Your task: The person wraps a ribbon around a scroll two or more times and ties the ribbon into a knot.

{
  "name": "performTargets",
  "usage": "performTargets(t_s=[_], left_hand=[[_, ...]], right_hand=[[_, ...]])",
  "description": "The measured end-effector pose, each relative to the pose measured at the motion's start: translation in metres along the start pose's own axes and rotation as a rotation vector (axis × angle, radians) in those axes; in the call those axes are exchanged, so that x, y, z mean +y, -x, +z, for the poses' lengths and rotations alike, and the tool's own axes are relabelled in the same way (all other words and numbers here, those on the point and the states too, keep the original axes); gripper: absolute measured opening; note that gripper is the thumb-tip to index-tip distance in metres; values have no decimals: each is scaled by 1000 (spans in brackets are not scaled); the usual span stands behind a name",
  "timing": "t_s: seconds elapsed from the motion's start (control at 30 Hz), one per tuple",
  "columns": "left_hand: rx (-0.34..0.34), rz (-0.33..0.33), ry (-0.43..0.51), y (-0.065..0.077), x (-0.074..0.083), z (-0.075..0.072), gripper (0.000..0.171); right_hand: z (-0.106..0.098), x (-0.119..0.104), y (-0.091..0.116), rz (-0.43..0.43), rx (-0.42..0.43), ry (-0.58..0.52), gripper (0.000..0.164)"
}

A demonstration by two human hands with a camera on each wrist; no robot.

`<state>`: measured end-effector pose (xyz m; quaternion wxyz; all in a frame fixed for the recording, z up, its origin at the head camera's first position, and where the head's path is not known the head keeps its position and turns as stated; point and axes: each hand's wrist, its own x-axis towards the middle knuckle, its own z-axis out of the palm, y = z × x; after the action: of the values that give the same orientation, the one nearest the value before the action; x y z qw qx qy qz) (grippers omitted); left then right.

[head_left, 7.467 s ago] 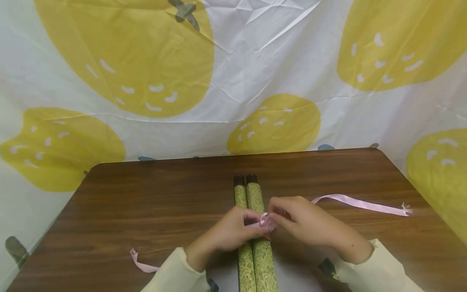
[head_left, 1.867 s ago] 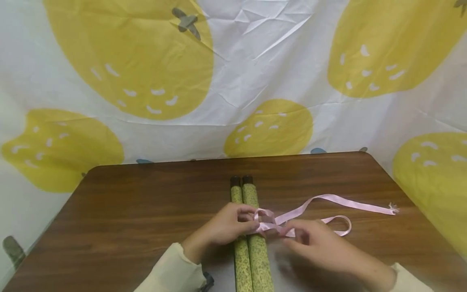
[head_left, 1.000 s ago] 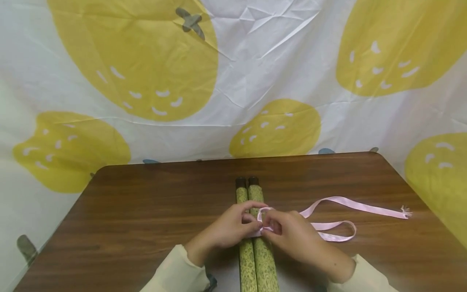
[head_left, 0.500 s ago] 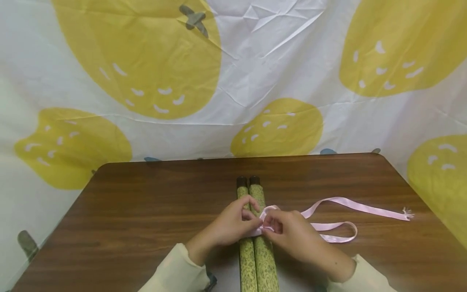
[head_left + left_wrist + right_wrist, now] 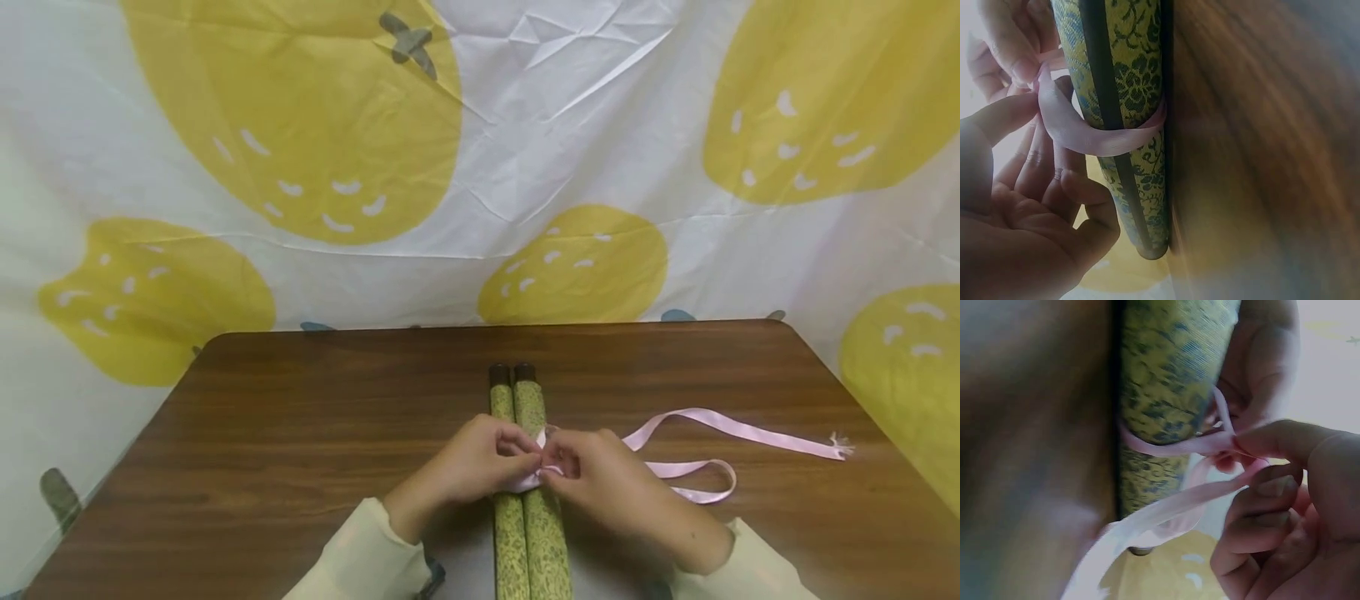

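A pink ribbon (image 5: 1094,139) crosses the outer sides of two rolls (image 5: 546,525), and its gathered part sits over the top of them, where both hands meet. Whether it runs unbroken underneath is hidden. The rolls lie side by side, touching or nearly so, on the brown wood-grain surface (image 5: 322,417); they are yellow-green with a dark flower pattern, and their far ends have black caps (image 5: 525,372).

The left hand (image 5: 468,462) comes in from the left of the rolls, its grip pinching the ribbon between thumb and fingers above them, the other fingers bent loosely. The right hand (image 5: 611,483) comes in from the right of the rolls; its grip also pinches ribbon, thumb against forefinger, with the remaining fingers curled. The fingertips of the two hands are close together.

To the right of the rolls, beyond the right hand, the ribbon spreads over the surface: one length arches away to a frayed white end, and another doubles back in a loop nearer the person. Pale sleeves (image 5: 367,554) cover both forearms. Behind the rolls, past the surface's far edge, hangs a white cloth (image 5: 510,142) printed with large yellow fruit.
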<state>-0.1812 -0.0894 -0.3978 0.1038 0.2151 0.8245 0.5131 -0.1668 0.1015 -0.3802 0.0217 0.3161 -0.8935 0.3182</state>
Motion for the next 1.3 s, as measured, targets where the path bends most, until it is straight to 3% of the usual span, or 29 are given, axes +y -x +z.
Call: performTargets(t_s=[0.3, 0.67, 0.97, 1.3], left_hand=[[-7, -11, -1, -1, -1, 1, 12], [-4, 18, -175, -3, -1, -6, 15], [-106, -12, -226, 2, 7, -5, 19], [-193, 2, -261, 8, 11, -2, 15]], right_hand=[[-1, -2, -2, -7, -43, 25, 11], [-9, -1, -8, -39, -19, 12, 13], [-8, 1, -7, -10, -39, 34, 10], [-7, 1, -7, 5, -55, 21, 12]])
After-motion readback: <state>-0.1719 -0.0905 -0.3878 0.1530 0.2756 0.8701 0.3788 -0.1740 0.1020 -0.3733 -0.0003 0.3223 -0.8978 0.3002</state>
